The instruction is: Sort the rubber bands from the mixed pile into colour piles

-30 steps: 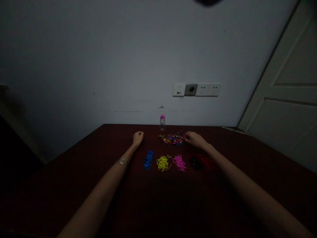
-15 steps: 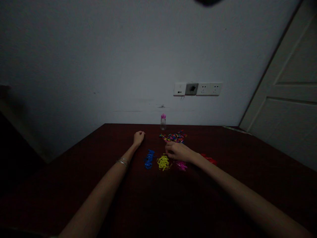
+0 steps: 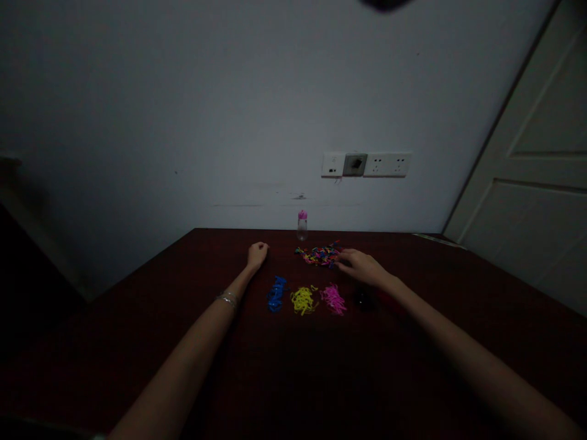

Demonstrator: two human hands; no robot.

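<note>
My right hand (image 3: pixel 360 266) is at the right edge of a mixed heap of coloured rubber bands (image 3: pixel 321 255), with thumb and fingers apart and nothing visible between them. My left hand (image 3: pixel 257 255) rests closed on the table, left of the heap; nothing shows in it. Nearer to me lie sorted piles in a row: blue rubber bands (image 3: pixel 276 294), yellow rubber bands (image 3: pixel 302 300) and pink rubber bands (image 3: pixel 334 299). To their right is a dark, shiny pile (image 3: pixel 362 299), in shadow. Red bands beside it are mostly hidden by my right forearm.
A small clear bottle (image 3: pixel 301 231) with a pink cap stands behind the heap. The dark red tabletop (image 3: pixel 284 360) meets a pale wall (image 3: pixel 257 134) with a row of sockets (image 3: pixel 386 164). A door (image 3: pixel 541 195) is at the right.
My right hand moved left from the heap to above the yellow and pink piles, then back to the heap's right edge. My left hand stayed in place.
</note>
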